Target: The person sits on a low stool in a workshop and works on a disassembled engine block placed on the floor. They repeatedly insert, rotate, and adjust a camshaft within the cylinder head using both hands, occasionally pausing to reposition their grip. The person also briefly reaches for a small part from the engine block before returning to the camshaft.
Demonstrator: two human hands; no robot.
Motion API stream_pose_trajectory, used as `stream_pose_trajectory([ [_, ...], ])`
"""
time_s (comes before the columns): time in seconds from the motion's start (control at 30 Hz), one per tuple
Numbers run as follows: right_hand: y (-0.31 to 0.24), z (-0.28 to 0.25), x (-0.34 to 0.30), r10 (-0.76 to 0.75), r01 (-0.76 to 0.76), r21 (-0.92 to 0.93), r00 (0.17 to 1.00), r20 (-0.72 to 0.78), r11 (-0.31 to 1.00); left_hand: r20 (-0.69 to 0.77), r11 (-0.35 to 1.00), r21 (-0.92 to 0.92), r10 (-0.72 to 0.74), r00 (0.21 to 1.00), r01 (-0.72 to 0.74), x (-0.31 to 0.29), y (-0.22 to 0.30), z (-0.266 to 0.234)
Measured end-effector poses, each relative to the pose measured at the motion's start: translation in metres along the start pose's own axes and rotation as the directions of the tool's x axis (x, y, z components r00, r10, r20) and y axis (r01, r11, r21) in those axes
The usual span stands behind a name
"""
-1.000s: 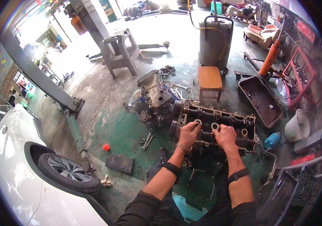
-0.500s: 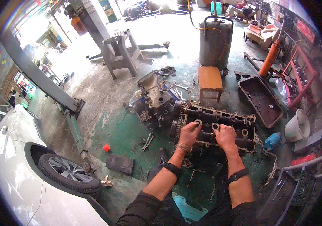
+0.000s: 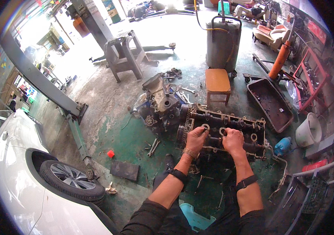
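Observation:
In front of me lies an engine's cylinder head (image 3: 249,121), long and dark, with shafts running along it and pale round rings on its top. My left hand (image 3: 196,140) is closed, its fingertips pinched beside a pale ring (image 3: 206,126). Also closed, my right hand (image 3: 234,141) has thumb and finger at another pale ring (image 3: 222,131). Whatever either hand pinches is hidden or too small to make out. A third ring (image 3: 254,137) shows to the right of my right hand. The timing chain (image 3: 184,123) sits at the left end.
Beyond the left end lies another partly dismantled engine (image 3: 161,102) with wrenches (image 3: 154,147) nearby. An orange-topped stool (image 3: 217,80) and a black tray (image 3: 268,105) stand farther off. A blue jug (image 3: 282,146) and white bucket (image 3: 308,130) are at right. A white car (image 3: 22,168) borders the left.
My right hand's fingertips have shifted slightly at the ring, and the hand has turned a little. My left hand keeps nearly the same place and pinch.

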State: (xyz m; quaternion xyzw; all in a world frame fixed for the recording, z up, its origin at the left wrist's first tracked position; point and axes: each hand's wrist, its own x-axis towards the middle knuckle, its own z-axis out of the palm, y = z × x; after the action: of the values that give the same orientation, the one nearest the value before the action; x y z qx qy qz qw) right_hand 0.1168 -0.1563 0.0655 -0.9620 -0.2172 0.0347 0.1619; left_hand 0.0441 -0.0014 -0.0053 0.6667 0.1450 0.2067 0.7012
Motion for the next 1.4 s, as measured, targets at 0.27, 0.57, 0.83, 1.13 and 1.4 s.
stream_pose_trajectory([
  [0.27,-0.002,-0.007,0.0,0.103,-0.096,-0.082,0.991,0.085,0.992,0.001,1.0,0.017,0.02,1.0,-0.02,-0.001,0.0,0.0],
  [0.57,0.0,-0.001,0.0,0.056,-0.051,-0.093,0.997,0.044,0.994,0.004,1.0,0.025,-0.011,1.0,0.011,0.003,-0.01,-0.002],
  [0.83,0.001,0.004,0.003,0.12,-0.113,-0.096,0.991,0.066,0.989,-0.005,0.999,-0.032,0.002,1.0,-0.002,0.001,-0.006,0.0],
  [1.13,-0.001,-0.002,0.002,0.158,-0.151,-0.075,0.983,0.098,0.986,-0.008,1.0,-0.027,0.009,1.0,-0.009,0.003,-0.011,-0.001],
  [1.4,-0.001,-0.002,0.001,0.097,-0.09,-0.091,0.992,0.076,0.992,-0.004,1.0,-0.011,0.026,1.0,-0.026,0.002,-0.009,-0.001],
])
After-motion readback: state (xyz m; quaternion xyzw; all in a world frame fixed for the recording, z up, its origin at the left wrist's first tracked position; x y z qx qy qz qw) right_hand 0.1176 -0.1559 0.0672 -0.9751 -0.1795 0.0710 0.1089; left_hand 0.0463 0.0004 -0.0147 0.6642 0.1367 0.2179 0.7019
